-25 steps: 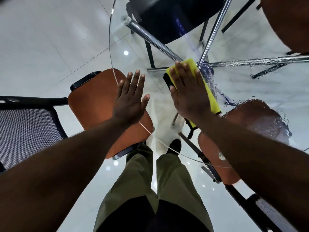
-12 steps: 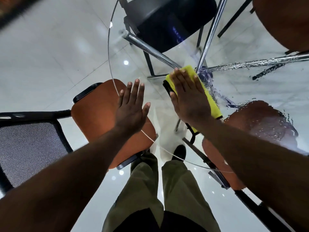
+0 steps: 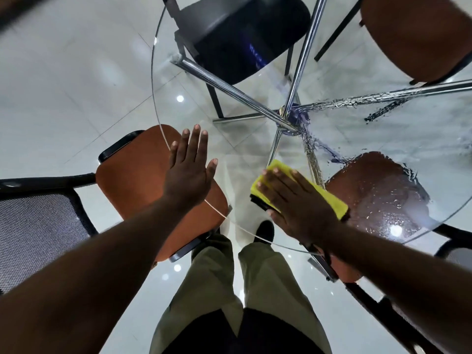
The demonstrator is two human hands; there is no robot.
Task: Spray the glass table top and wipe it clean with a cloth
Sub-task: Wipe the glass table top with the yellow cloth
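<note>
The round glass table top (image 3: 237, 149) fills the upper middle and right of the head view, with chrome legs crossing beneath it. My right hand (image 3: 296, 203) lies flat on a yellow cloth (image 3: 277, 169) and presses it onto the glass near the front edge. The cloth has a dark underside at its left corner. My left hand (image 3: 190, 172) rests flat on the glass at the left rim, fingers spread, holding nothing. Wet streaks and droplets (image 3: 383, 190) cover the right part of the glass. No spray bottle is in view.
Orange-seated chairs stand under the table at the left (image 3: 132, 175), right (image 3: 378, 200) and top right (image 3: 419, 31), and a black chair (image 3: 245, 34) at the top. A mesh chair back (image 3: 35, 226) is at far left. My legs stand on pale tiled floor.
My right hand has drawn the yellow cloth from near the table's centre back toward the front edge. My left hand has stayed flat at the left rim.
</note>
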